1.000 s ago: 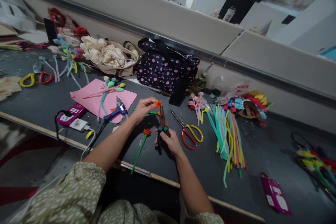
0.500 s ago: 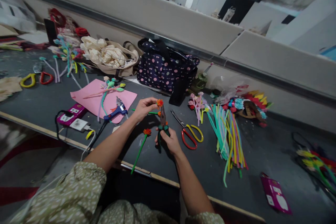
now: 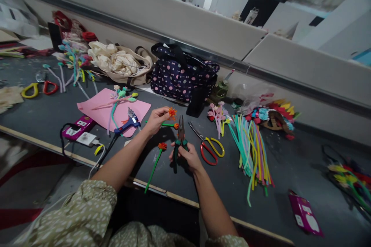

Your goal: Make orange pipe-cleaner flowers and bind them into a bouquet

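Note:
My left hand (image 3: 157,120) pinches a small orange flower (image 3: 172,114) at its fingertips. Green-handled pliers (image 3: 180,139) are gripped in my right hand (image 3: 187,156), their jaws pointing up just right of the orange flower and apart from it. Between and below the hands, an orange flower on a green stem (image 3: 155,166) lies on the dark table (image 3: 228,185). Another green stem with an orange tip (image 3: 168,125) lies behind, partly covered by my left hand. Scissors with red and yellow handles (image 3: 209,147) rest right of the pliers.
A blue glue gun (image 3: 127,123) and pink paper (image 3: 100,102) lie left. Behind stand a polka-dot bag (image 3: 181,75) and a black phone (image 3: 197,102). Colourful pipe cleaners (image 3: 252,150) spread to the right, with a purple box (image 3: 305,214) near the front edge.
The pliers' jaws have come away from the orange flower and moved slightly down. My left hand has shifted a little left with the flower, which shows more fully.

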`<state>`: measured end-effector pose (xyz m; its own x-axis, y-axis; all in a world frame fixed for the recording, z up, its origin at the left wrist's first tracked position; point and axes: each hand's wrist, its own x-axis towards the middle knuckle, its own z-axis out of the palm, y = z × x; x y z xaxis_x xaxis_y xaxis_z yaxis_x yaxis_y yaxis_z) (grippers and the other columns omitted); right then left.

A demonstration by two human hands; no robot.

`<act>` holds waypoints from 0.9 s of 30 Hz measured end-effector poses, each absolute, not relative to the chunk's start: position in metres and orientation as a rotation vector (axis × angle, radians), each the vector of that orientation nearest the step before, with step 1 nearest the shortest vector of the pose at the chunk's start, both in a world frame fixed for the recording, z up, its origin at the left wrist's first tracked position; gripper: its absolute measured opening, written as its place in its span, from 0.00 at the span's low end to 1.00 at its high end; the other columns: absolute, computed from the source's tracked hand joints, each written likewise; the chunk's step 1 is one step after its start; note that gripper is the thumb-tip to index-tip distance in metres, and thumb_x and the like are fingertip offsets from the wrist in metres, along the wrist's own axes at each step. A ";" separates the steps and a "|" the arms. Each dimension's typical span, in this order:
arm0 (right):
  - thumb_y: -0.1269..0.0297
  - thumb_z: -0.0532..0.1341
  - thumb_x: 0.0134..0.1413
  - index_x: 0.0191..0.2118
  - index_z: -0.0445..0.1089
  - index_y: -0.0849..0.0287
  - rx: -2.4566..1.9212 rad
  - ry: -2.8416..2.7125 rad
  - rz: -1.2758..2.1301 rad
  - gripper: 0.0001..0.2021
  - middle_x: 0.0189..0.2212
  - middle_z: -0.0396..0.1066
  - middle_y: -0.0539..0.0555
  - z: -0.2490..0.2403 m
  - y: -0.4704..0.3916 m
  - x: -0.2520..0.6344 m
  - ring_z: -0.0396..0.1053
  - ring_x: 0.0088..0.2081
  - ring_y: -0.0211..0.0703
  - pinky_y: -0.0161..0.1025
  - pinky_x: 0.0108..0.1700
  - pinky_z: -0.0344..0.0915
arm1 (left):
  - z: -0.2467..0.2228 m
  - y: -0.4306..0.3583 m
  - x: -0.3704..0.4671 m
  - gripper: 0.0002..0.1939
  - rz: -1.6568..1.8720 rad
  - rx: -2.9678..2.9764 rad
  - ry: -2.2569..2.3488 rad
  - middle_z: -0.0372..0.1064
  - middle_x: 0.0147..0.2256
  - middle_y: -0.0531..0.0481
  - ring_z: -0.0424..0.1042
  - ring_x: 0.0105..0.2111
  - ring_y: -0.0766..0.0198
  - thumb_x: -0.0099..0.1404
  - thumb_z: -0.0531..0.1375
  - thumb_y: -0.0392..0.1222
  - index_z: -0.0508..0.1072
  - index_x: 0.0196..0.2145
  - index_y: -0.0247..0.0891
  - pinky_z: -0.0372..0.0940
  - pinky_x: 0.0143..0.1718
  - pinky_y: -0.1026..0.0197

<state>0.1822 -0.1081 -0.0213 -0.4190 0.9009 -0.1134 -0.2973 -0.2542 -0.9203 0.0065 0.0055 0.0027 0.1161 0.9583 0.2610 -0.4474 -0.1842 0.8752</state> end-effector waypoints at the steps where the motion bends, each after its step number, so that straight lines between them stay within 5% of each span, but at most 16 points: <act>1: 0.50 0.62 0.52 0.43 0.69 0.63 -0.847 -1.120 1.808 0.21 0.21 0.71 0.52 -0.021 -0.108 0.182 0.73 0.24 0.43 0.40 0.29 0.71 | 0.003 0.005 0.007 0.11 1.406 1.106 0.625 0.67 0.28 0.51 0.65 0.29 0.68 0.51 0.69 0.44 0.76 0.28 0.34 0.61 0.33 0.65; 27: 0.50 0.61 0.54 0.43 0.68 0.64 -0.836 -1.157 1.877 0.21 0.24 0.75 0.56 -0.027 -0.108 0.183 0.73 0.24 0.42 0.37 0.27 0.68 | 0.004 0.003 0.010 0.12 1.328 1.217 0.568 0.64 0.26 0.51 0.64 0.28 0.66 0.54 0.66 0.48 0.76 0.27 0.34 0.59 0.31 0.63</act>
